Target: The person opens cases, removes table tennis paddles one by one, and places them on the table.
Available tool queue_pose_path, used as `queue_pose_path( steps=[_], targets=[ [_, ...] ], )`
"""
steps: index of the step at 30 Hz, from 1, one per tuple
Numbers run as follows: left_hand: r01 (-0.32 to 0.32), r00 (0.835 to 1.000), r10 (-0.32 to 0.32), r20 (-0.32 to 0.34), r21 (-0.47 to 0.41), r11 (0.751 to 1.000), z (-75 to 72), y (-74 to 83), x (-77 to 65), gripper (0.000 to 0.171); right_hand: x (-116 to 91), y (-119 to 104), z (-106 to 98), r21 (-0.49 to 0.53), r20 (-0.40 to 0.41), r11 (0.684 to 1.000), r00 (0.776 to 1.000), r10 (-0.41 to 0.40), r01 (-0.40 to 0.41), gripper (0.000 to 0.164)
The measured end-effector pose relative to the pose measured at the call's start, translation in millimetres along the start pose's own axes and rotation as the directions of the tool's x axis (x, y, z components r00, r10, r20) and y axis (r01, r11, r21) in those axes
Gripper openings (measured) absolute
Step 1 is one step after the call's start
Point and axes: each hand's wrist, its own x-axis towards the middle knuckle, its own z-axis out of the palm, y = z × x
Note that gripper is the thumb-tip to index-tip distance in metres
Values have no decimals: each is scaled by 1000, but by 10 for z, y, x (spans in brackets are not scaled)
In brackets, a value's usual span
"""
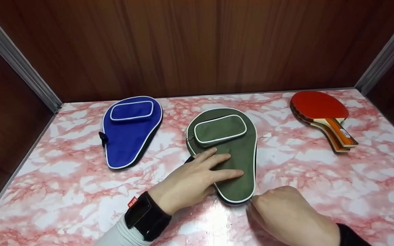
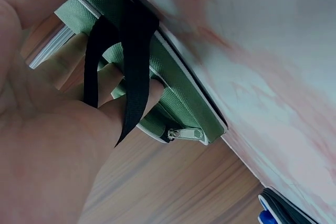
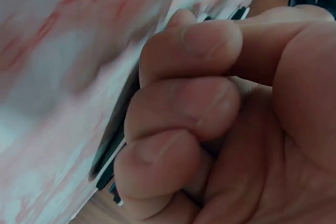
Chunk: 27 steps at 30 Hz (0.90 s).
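A green table tennis paddle case (image 1: 239,157) with white piping lies flat, narrow end toward me. My left hand (image 1: 192,179) rests on its front with fingers spread and fairly straight, pressing below the small pocket (image 1: 221,130). In the left wrist view a black strap loop (image 2: 137,59) hangs from the case's side, near a metal zipper pull (image 2: 186,134) by the pocket. Fingers curled, my right hand (image 1: 291,213) pinches at the zipped edge by the narrow end; the bit of zip between its fingertips is hidden. The curled fingers (image 3: 181,100) fill the right wrist view.
To the left lies a blue paddle case (image 1: 128,136) with a black strap. Two stacked paddles, a red-faced paddle (image 1: 320,104) on top, lie at the right with handles toward me. Brown wood-grain panels (image 1: 204,48) wall the back and sides of the pink marbled table (image 1: 63,198).
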Motion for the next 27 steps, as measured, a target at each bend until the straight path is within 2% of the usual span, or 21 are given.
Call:
queue_pose_path(
  steps=[6,12,16,19,27],
  targets=[
    [-4,1000,4,-15,-8,1000,2,-3,-6,72,18,-127,58,-38,-73,998,996,-43,40,40],
    [-15,999,15,-29,-3,1000,6,-9,-3,72,40,-288,139,-45,-116,999,993,-5,0,37],
    [-25,999,25,-38,8,1000,4,-15,-3,70,83,-393,202,-73,-211,997,977,-6,-9,37],
    [-31,999,31,-41,15,999,2,-14,-2,69,117,-451,239,-90,-253,996,967,-12,-11,37],
    [-37,999,38,-38,24,999,9,-16,11,71,222,-550,242,-129,-176,991,984,-42,19,36]
  ],
)
